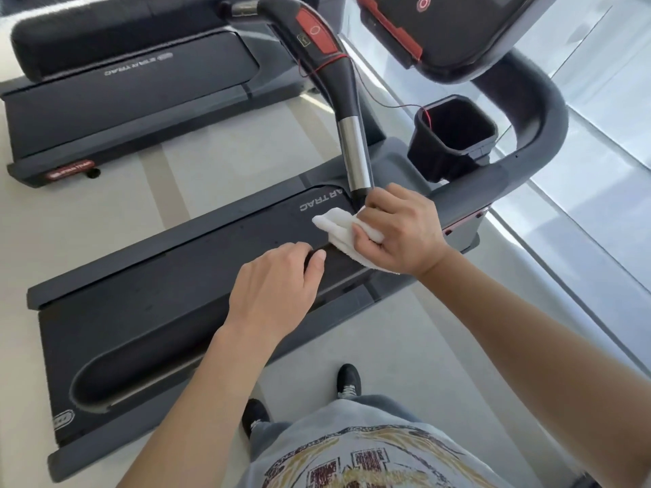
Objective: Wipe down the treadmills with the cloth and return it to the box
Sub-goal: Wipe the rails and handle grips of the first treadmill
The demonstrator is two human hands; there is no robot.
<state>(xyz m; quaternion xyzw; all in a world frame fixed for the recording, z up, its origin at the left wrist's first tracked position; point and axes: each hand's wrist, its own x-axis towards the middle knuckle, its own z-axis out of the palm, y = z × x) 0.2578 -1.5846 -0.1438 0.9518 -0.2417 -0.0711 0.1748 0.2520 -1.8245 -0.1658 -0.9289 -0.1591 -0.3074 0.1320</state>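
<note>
A dark treadmill (pixel 148 329) lies across the middle of the view, its deck running from lower left to the console at upper right. My right hand (pixel 401 230) grips a folded white cloth (pixel 338 228) against a black handlebar near the base of the chrome-and-black side grip (pixel 354 153). My left hand (pixel 278 290) is curled over the same black bar just left of the cloth, thumb on top. No box is in view.
A second treadmill (pixel 134 100) stands parallel at upper left, with a strip of pale floor between them. The console (pixel 454 26), a black cup holder (pixel 454 135) and a thin red cord hang at upper right. A glass wall runs along the right. My feet stand beside the deck.
</note>
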